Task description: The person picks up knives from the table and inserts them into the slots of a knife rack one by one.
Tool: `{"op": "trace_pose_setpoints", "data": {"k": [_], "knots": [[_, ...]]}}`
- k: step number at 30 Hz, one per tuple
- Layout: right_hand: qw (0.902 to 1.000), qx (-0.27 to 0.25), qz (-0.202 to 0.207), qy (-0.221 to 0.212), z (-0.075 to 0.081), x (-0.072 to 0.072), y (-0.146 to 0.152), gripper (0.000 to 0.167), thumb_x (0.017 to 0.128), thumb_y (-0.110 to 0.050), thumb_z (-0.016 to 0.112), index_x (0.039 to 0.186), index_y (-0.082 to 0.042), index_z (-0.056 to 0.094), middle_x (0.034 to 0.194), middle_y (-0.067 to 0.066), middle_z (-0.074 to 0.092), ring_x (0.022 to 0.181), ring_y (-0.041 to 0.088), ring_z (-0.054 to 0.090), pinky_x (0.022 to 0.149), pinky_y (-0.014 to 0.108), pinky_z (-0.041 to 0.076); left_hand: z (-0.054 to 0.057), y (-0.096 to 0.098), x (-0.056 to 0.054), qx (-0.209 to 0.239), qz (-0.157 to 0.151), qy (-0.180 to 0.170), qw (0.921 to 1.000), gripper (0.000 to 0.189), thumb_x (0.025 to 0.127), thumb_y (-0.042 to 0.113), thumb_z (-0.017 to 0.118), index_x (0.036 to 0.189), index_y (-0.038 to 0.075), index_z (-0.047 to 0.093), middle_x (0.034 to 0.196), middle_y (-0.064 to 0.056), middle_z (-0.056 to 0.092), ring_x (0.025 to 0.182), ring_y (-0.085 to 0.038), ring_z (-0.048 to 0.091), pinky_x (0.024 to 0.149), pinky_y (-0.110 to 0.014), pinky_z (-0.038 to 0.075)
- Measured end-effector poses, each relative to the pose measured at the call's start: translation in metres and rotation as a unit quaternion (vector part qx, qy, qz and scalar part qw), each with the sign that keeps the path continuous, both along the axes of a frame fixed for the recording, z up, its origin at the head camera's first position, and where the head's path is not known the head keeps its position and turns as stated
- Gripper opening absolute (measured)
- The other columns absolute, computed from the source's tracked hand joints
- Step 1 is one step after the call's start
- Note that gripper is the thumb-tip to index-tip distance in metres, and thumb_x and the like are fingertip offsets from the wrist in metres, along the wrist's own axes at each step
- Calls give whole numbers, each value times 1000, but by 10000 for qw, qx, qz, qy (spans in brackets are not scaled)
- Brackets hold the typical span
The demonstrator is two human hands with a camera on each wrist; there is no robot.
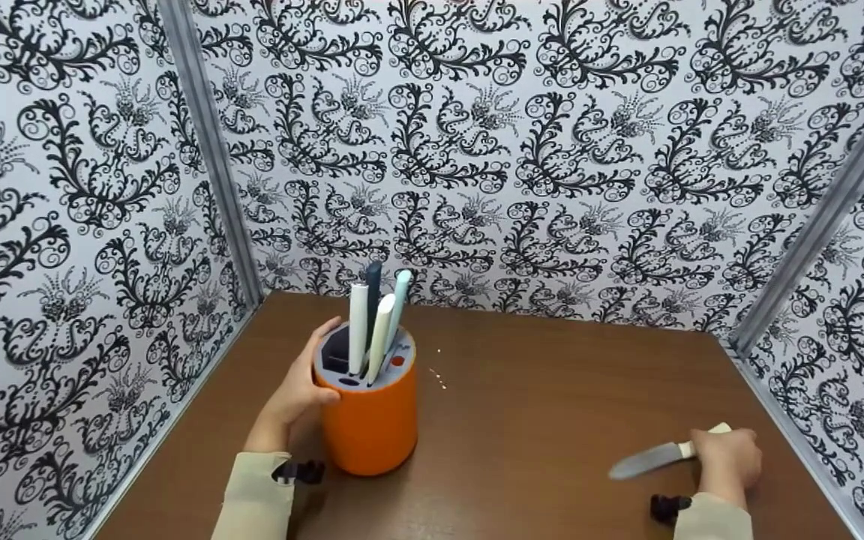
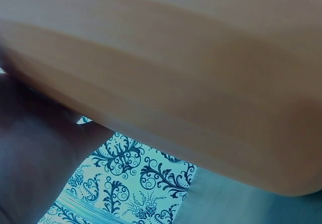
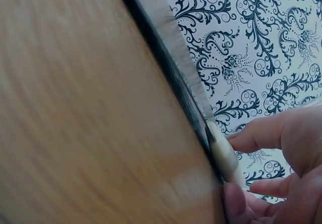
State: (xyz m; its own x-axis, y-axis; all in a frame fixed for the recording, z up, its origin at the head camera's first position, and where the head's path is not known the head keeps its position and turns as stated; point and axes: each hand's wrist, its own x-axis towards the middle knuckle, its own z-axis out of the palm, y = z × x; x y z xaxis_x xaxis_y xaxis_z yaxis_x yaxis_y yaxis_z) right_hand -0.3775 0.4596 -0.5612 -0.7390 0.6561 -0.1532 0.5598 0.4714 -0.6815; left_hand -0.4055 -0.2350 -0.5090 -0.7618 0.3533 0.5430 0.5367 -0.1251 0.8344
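Observation:
On the left of the table stands an orange cylindrical knife block with a grey slotted top. My left hand grips its upper side, thumb toward the front and fingers round the back. Several handles rise from the slots, among them a white handle, a dark one and a light-blue handle. At the right, my right hand holds a knife by its cream handle; the blade points left, low over the table. The block's side fills much of the left wrist view, blurred.
The brown wooden table is bounded by black-and-white patterned walls at the back and both sides. Grey strips run along the corners. Small bright specks show on the table right of the block.

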Motion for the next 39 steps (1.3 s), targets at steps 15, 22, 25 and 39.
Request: {"op": "trace_pose_setpoints", "data": {"k": [15, 22, 25, 39], "knots": [[9963, 460, 671, -279, 6, 1, 0, 63, 87, -37, 71, 109, 21, 62, 102, 37, 68, 96, 49, 65, 80, 50, 54, -1, 1, 3, 101, 63, 97, 9999, 135, 70, 43, 99, 167, -4, 17, 158, -4, 53, 137, -15, 56, 114, -22, 44], [9585, -2622, -82, 1120, 8, -4, -11, 40, 91, -11, 74, 114, 14, 53, 99, 15, 54, 64, 14, 68, 66, 28, 64, -1, 1, 1, 122, 5, 176, 9998, 132, 71, 43, 99, 167, -3, 19, 159, -4, 53, 137, -16, 57, 114, -22, 44], [9341, -3196, -216, 1578, 10, -6, -14, 31, 97, -11, 70, 115, 8, 52, 98, 8, 51, 67, 7, 63, 67, 24, 64, -2, 1, 1, 111, 37, 193, 9997, 132, 70, 42, 99, 167, -1, 20, 158, -4, 53, 137, -16, 57, 114, -22, 44], [8987, -3558, -492, 2514, 65, 9, -9, 13, 99, -22, 76, 96, -29, 66, 75, -17, 66, 59, 6, 69, 61, 22, 61, -2, 2, -2, 55, 15, 98, 9999, 132, 72, 43, 98, 167, -2, 18, 165, -2, 47, 142, -14, 53, 116, -21, 43]]}}
